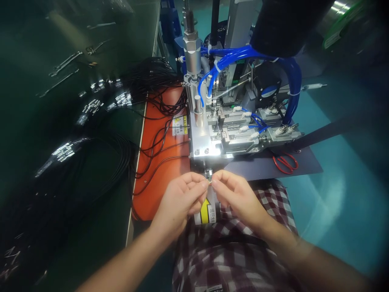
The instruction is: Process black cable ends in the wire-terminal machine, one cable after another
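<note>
My left hand [186,194] and my right hand [235,194] meet in front of the machine, thumbs and forefingers pinched. Between the fingertips shows a small thin yellowish piece [210,182], like a wire end; most of it is hidden by the fingers. Just beyond the fingertips is the front end of a metal machine [205,140] with blue air tubes [243,52]. Below the hands lies a label with a yellow arrow [204,211]. Black cables [161,160] run into the machine's left side across an orange-red plate [165,194].
Red-handled scissors [285,163] lie on a dark plate right of the machine. Coiled black cables [118,158] and bundles with shiny metal ends [63,151] spread over the dark table at left. Wrenches [65,64] lie farther back. A warning label [180,125] sits beside the machine.
</note>
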A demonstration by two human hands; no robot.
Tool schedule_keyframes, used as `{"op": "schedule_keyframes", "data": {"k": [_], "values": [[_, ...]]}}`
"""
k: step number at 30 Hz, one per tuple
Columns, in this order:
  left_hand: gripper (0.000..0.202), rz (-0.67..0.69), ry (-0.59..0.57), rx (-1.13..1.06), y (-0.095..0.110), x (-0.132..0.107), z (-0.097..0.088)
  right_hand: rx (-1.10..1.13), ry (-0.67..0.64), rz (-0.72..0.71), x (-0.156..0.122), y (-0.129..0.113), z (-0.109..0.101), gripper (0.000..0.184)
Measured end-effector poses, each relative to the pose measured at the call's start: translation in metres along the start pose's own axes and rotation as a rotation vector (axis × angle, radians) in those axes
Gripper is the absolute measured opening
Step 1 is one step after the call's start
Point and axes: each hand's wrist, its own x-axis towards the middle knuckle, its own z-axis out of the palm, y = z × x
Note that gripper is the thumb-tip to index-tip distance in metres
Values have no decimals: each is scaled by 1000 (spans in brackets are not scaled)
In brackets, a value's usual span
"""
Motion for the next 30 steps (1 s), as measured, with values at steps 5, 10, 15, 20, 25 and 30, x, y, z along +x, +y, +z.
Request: {"op": "schedule_keyframes", "data": {"k": [5,10,15,20,25,30], "values": [[18,11,21,-17,-3,-1,-1,-57,54,-69,-5,4,5,19],[19,29,21,-7,-5,-2,0,-205,113,-168,-8,7,8,15],[17,37,62,61,-7,0,0,-110,89,-76,-5,3,6,15],[18,24,52,97,-7,0,-1,-193,37,-116,2,-6,-2,20],[21,18,39,114,-7,-1,-1,-315,36,-167,4,-8,-6,11],[17,59,53,150,-7,-2,0,-314,98,-163,-1,-4,0,15]]}}
